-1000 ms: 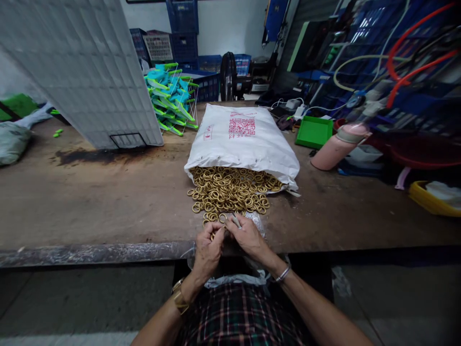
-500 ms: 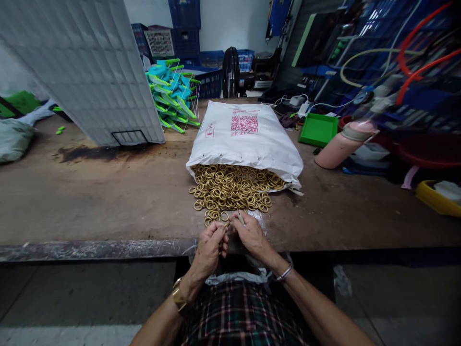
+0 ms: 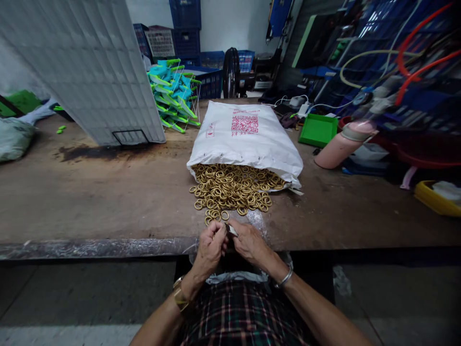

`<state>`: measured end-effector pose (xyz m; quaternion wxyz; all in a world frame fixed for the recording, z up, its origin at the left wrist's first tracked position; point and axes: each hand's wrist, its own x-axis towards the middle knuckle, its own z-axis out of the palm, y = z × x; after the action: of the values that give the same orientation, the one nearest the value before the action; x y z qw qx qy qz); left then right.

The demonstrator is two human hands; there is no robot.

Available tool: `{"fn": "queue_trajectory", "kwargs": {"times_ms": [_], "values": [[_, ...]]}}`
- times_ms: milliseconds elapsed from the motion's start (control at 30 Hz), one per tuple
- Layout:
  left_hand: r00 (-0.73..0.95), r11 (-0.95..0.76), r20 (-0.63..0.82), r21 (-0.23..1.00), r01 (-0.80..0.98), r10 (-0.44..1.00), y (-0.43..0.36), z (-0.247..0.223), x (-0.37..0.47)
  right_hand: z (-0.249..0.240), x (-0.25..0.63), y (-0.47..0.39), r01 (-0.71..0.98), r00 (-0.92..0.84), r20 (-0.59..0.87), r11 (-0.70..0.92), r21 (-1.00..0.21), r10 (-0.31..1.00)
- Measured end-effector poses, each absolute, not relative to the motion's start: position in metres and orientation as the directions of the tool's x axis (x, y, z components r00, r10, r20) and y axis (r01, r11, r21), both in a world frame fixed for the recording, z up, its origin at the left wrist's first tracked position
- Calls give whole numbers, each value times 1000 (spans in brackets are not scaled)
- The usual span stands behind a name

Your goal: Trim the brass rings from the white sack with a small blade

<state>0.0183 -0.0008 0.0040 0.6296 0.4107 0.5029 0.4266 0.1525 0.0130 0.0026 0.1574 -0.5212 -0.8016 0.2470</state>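
Observation:
A white sack (image 3: 241,137) with red print lies on the wooden table, its mouth towards me. Out of it spills a heap of brass-coloured rings (image 3: 230,190). Just in front of the heap, near the table's edge, my left hand (image 3: 212,242) is closed, fingertips pinched on something too small to make out, probably a ring. My right hand (image 3: 248,240) is closed around a small pale tool (image 3: 232,230), whose dark tip meets the left fingertips. The two hands nearly touch.
On the left stands a tall grey ribbed panel (image 3: 108,72), with green and blue plastic parts (image 3: 176,96) behind it. To the right are a green tray (image 3: 318,129), a pink canister (image 3: 338,146) and a yellow tray (image 3: 437,198). The table's front edge (image 3: 108,248) runs below.
My right hand has turned and lowered slightly, and the tool's tip now points at my left fingertips. A ring at the heap's front edge, by the right hand, is now uncovered.

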Motion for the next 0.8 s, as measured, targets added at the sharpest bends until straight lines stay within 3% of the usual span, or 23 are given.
{"fn": "queue_trajectory", "kwargs": {"times_ms": [167,333,467,633,800], "values": [[181,326,-295,928,-178,938,-9,7,14,2,154,22,855,-329,-78,261,-448,941],[268,367,-278,844,-390,923,-13,18,13,-2,156,34,932,-189,-40,166,-323,981],[241,416,-340,762,-495,909,-8,20,11,1,147,35,937,-81,25,85,-338,996],[237,381,-300,779,-498,924,-8,16,7,7,136,36,932,-55,2,52,-358,998],[225,364,-287,775,-518,931,-9,10,4,2,140,29,819,-210,73,217,-531,975]]}}
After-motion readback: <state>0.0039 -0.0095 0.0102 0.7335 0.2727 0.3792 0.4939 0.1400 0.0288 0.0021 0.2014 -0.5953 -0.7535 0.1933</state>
